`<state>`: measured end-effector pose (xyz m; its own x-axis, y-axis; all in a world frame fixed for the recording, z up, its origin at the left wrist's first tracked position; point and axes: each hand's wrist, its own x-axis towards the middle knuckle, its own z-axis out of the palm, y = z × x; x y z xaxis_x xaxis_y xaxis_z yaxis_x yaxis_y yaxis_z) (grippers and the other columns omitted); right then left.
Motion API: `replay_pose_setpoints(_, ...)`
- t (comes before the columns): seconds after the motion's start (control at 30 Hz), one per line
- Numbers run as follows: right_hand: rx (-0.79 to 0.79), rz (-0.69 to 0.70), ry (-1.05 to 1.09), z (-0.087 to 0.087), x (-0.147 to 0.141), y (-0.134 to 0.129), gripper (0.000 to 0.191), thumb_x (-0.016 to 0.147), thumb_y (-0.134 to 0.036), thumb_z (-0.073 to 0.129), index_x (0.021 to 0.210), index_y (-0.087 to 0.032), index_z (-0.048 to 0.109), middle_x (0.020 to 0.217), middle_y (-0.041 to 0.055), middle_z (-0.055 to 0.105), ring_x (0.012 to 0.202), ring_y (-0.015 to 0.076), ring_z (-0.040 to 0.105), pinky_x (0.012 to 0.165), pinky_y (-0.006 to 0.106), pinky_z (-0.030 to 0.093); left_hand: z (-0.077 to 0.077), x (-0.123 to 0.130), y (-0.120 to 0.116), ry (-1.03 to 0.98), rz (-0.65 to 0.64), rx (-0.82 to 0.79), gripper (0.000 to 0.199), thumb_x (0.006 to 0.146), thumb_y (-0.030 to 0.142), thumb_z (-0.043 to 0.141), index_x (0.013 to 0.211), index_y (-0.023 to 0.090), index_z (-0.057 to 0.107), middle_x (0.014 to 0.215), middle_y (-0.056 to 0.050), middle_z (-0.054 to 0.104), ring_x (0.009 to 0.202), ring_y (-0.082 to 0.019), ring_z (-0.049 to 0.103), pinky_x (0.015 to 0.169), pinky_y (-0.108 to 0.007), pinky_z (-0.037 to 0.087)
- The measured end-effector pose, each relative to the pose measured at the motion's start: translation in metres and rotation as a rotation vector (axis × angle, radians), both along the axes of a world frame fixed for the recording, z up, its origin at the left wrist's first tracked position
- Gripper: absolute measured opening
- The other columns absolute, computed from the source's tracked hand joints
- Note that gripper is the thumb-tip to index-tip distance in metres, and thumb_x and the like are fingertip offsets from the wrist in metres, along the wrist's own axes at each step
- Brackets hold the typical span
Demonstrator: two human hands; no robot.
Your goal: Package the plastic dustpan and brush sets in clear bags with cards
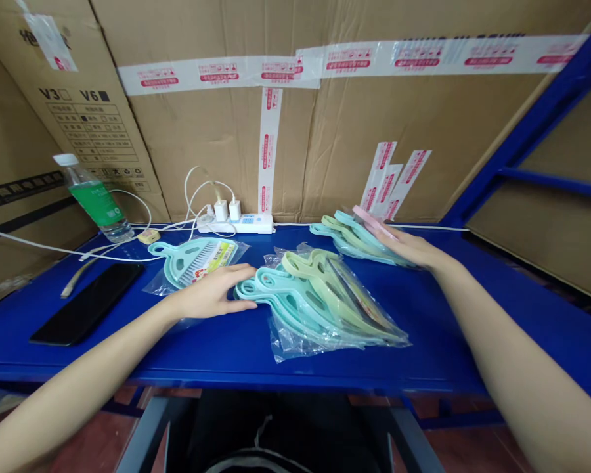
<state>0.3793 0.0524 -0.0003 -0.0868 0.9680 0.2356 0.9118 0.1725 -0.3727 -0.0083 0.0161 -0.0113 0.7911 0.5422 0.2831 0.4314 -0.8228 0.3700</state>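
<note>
Several teal and green dustpan sets [320,299] in clear plastic bags lie in an overlapping pile at the middle of the blue table. My left hand [219,289] is at the handle end of this pile, its thumb and fingers apart around the teal handles. Behind and to the right, a second pile of bagged dustpans [352,233] has a pink one [372,222] on top. My right hand [406,246] rests on that pile, partly over the pink one; its fingertips are hard to make out. One teal set with a brush and yellow label [197,259] lies left of my left hand.
A black phone [86,305] lies at the left. Behind it stand a green-labelled bottle [96,200] and a white power strip [251,224] with plugs and cables. Large taped cardboard boxes [217,125] wall the back. A blue metal frame [526,125] rises at the right.
</note>
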Motion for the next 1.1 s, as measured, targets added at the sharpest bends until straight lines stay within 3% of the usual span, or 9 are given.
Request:
replay_pose_setpoints(0.2, -0.054, 0.215, 0.044, 0.004, -0.022, 0.003, 0.061, 0.099, -0.054, 0.022, 0.157, -0.035, 0.025, 0.160, -0.0136, 0.021, 0.148, 0.0213, 0.020, 0.120, 0.034, 0.016, 0.001, 0.001, 0.000, 0.004, 0.005, 0.015, 0.025, 0.095, 0.043, 0.055, 0.091, 0.019, 0.057, 0.090, -0.004, 0.059, 0.083, -0.020, 0.059, 0.078, -0.032, 0.048)
replay_pose_setpoints(0.5, -0.045, 0.280, 0.008, 0.004, -0.046, 0.023, 0.066, 0.096, -0.055, 0.022, 0.158, -0.035, 0.019, 0.160, -0.0160, 0.016, 0.148, 0.0190, 0.018, 0.120, 0.041, 0.020, 0.008, 0.001, 0.001, 0.023, -0.068, -0.064, 0.022, 0.097, 0.033, 0.050, 0.107, 0.016, 0.061, 0.101, -0.008, 0.063, 0.091, -0.021, 0.062, 0.081, -0.032, 0.049)
replay_pose_setpoints(0.67, -0.105, 0.202, -0.009, 0.007, -0.053, 0.030, 0.069, 0.093, -0.055, 0.027, 0.158, -0.036, 0.016, 0.159, -0.0154, 0.019, 0.146, 0.0230, 0.024, 0.119, 0.041, 0.026, 0.011, -0.001, 0.002, 0.049, -0.078, -0.042, 0.022, 0.096, 0.025, 0.043, 0.108, 0.016, 0.060, 0.107, -0.012, 0.064, 0.095, -0.023, 0.062, 0.083, -0.035, 0.050)
replay_pose_setpoints(0.77, -0.107, 0.164, 0.001, 0.006, -0.055, 0.028, 0.068, 0.094, -0.057, 0.026, 0.158, -0.037, 0.015, 0.158, -0.0115, 0.027, 0.143, 0.0266, 0.034, 0.117, 0.045, 0.031, 0.011, -0.003, 0.002, 0.053, -0.076, -0.045, 0.023, 0.096, 0.024, 0.043, 0.110, 0.016, 0.060, 0.109, -0.012, 0.064, 0.097, -0.023, 0.063, 0.084, -0.035, 0.050)
replay_pose_setpoints(0.9, -0.072, -0.009, 0.054, -0.002, -0.057, 0.024, 0.072, 0.092, -0.064, 0.028, 0.157, -0.035, 0.024, 0.152, -0.0014, 0.044, 0.133, 0.0355, 0.049, 0.109, 0.055, 0.040, 0.006, -0.001, 0.001, 0.055, -0.033, -0.041, 0.024, 0.095, 0.025, 0.046, 0.113, 0.017, 0.059, 0.110, -0.011, 0.066, 0.099, -0.023, 0.064, 0.085, -0.036, 0.051)
replay_pose_setpoints(1.0, -0.025, -0.054, 0.077, -0.008, -0.057, 0.024, 0.073, 0.092, -0.062, 0.029, 0.156, -0.027, 0.031, 0.151, 0.0035, 0.047, 0.135, 0.0344, 0.046, 0.112, 0.054, 0.036, 0.001, 0.002, 0.001, 0.032, -0.009, -0.054, 0.030, 0.093, 0.028, 0.051, 0.122, 0.019, 0.056, 0.117, -0.011, 0.067, 0.105, -0.024, 0.064, 0.089, -0.038, 0.051)
replay_pose_setpoints(1.1, 0.022, -0.012, 0.080, -0.011, -0.057, 0.027, 0.068, 0.093, -0.058, 0.029, 0.154, -0.029, 0.035, 0.154, -0.0007, 0.043, 0.142, 0.0290, 0.038, 0.119, 0.050, 0.026, -0.002, 0.004, 0.002, 0.008, -0.038, -0.077, 0.035, 0.093, 0.021, 0.048, 0.128, 0.020, 0.053, 0.124, -0.011, 0.066, 0.111, -0.024, 0.063, 0.092, -0.038, 0.051)
